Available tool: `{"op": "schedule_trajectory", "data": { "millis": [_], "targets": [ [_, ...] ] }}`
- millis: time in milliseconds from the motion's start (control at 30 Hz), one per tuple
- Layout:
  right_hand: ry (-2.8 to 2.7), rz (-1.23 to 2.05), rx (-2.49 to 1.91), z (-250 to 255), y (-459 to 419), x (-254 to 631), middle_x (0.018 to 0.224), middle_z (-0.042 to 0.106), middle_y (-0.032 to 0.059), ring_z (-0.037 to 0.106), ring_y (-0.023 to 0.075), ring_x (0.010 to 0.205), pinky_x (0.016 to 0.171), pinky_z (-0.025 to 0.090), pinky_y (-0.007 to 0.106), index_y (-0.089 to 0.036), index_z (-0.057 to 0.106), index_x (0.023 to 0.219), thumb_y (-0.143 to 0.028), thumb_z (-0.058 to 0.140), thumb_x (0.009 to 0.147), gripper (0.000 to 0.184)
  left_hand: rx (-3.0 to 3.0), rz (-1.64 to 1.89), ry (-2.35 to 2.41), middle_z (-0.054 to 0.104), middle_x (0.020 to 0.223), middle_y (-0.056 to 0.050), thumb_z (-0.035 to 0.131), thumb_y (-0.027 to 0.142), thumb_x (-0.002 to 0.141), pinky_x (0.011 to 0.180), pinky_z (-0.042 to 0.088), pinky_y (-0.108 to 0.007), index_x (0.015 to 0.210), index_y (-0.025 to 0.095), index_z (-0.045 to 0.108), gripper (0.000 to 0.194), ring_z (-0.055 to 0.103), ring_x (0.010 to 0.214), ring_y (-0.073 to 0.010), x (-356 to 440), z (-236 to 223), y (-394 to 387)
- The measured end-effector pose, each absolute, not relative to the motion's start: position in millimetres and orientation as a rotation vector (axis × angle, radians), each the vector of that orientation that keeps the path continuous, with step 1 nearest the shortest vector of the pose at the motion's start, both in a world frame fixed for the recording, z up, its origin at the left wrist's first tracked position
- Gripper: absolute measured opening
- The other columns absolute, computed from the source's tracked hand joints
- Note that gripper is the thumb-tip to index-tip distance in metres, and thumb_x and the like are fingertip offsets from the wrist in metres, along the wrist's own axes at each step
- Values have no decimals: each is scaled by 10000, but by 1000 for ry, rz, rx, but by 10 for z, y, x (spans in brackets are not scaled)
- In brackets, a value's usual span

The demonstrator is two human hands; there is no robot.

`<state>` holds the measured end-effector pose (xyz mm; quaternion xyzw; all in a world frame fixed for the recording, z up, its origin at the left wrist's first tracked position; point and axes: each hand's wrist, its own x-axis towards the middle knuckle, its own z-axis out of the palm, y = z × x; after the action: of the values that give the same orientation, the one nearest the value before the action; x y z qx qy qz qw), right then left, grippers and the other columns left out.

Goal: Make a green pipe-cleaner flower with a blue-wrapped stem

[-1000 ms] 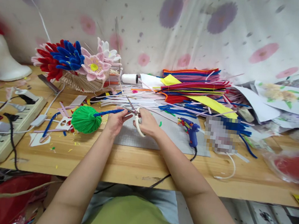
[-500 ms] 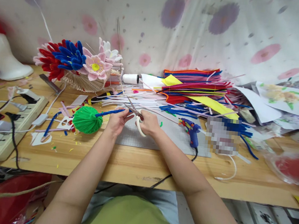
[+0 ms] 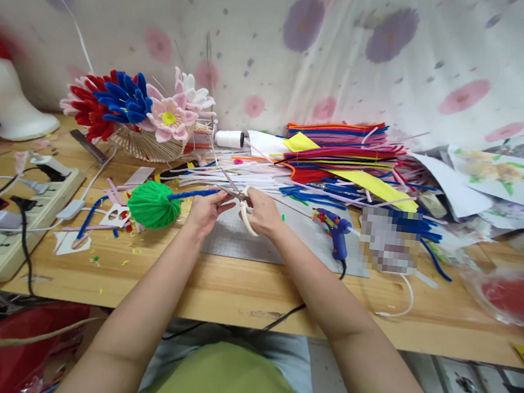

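My left hand (image 3: pixel 204 213) pinches a blue fuzzy pipe-cleaner stem (image 3: pixel 193 194) near its right end. At the other end of that stem is a green, ribbed, dome-shaped piece (image 3: pixel 154 204), held out to the left. My right hand (image 3: pixel 264 212) is closed around the scissors (image 3: pixel 248 221), which have white handles and metal blades. The blades point up and left, close to my left fingertips and the stem's end. Whether they touch the stem is hard to see.
A glue gun (image 3: pixel 335 231) lies on the grey mat (image 3: pixel 256 246), right of my hands. Bundles of coloured pipe cleaners (image 3: pixel 343 152) are heaped behind. Fuzzy flowers (image 3: pixel 126 102) stand in a basket at back left. A power strip (image 3: pixel 46 216) with cables sits at left.
The scissors and my right hand have shifted slightly up and left, and the blades look closer together. My left hand still pinches the blue stem; the green piece has barely moved.
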<state>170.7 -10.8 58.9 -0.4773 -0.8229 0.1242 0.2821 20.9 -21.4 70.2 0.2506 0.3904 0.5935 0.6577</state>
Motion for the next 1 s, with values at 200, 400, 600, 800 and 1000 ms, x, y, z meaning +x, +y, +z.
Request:
{"op": "schedule_trajectory", "data": {
  "millis": [200,400,600,800,1000],
  "targets": [
    [-2173,323,-1336,563,-141,1743,715,551,24,457,149,649,600,291,252,-189,488,751,-276,480,667,121,483,1299,899,654,633,7,590,63,614,670,498,-273,673,140,559,102,639,657,-129,228,733,-231],
    [-2234,285,-1284,583,-97,1815,696,569,22,474,145,639,607,302,247,-191,489,702,-293,503,648,117,436,1222,989,653,634,-10,564,43,645,673,513,-266,653,133,570,91,637,649,-124,215,800,-237],
    [-2282,326,-1200,569,-48,1859,723,575,29,480,145,663,638,328,248,-182,502,710,-262,500,620,120,439,1199,995,650,629,-2,557,24,639,644,513,-257,665,133,579,114,636,634,-124,224,831,-262],
    [-2374,629,-957,724,-85,1868,810,592,29,502,147,730,680,365,245,-166,536,801,-198,453,610,210,491,1081,946,654,621,-15,563,37,657,564,512,-231,664,130,589,98,637,598,-128,128,876,-258],
    [-2305,1048,-884,927,-171,1851,753,573,6,513,132,691,664,392,238,-161,526,775,-200,438,612,189,562,1069,913,653,613,-23,571,29,668,538,504,-232,641,131,597,109,638,587,-139,78,957,-251]
  ]
}}
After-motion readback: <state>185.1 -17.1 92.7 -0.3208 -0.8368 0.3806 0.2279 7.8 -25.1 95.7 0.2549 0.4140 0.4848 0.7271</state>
